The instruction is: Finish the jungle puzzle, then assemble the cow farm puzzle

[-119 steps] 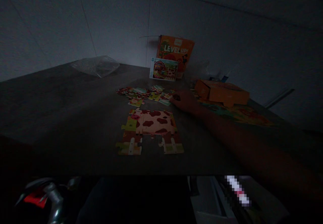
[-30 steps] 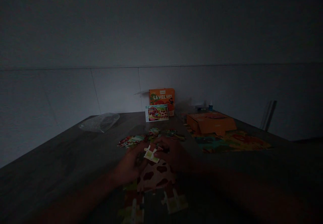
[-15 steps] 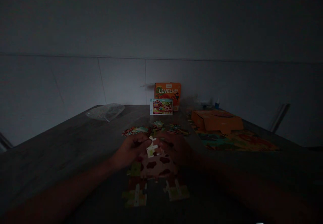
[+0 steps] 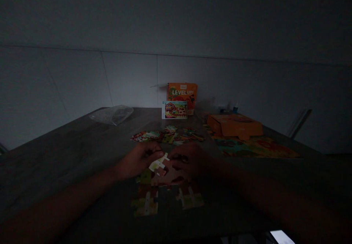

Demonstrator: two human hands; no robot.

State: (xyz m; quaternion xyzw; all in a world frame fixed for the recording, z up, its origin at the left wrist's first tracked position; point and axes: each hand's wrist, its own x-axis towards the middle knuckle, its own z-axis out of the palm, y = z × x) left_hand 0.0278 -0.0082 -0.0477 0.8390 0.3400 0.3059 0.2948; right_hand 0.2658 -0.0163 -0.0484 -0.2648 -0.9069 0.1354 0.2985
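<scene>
Between my two hands is a pale yellow and white puzzle piece [image 4: 157,165], tilted above a partly joined jigsaw. My left hand [image 4: 139,159] pinches its upper left edge. The curled fingers of my right hand [image 4: 189,159] meet its right end; the exact contact is dim. Below lies the joined jigsaw section [image 4: 162,181], with a pink, brown-spotted area and green at its left. Two fence-patterned parts reach toward me, a left one [image 4: 147,203] and a right one [image 4: 191,197], with a gap of bare table between them. My hands hide the section's upper part.
Loose puzzle pieces [image 4: 167,136] lie in a pile beyond my hands. A farm picture card [image 4: 175,110] leans before an orange box [image 4: 183,90]. A clear plastic bag [image 4: 112,115] lies left; another orange box [image 4: 236,126] rests on a colourful sheet [image 4: 255,148] at right.
The pale piece has turned and shifted left and slightly down, its lower end now showing pinkish brown. Both hands stay close around it. The view has tilted slightly downward.
</scene>
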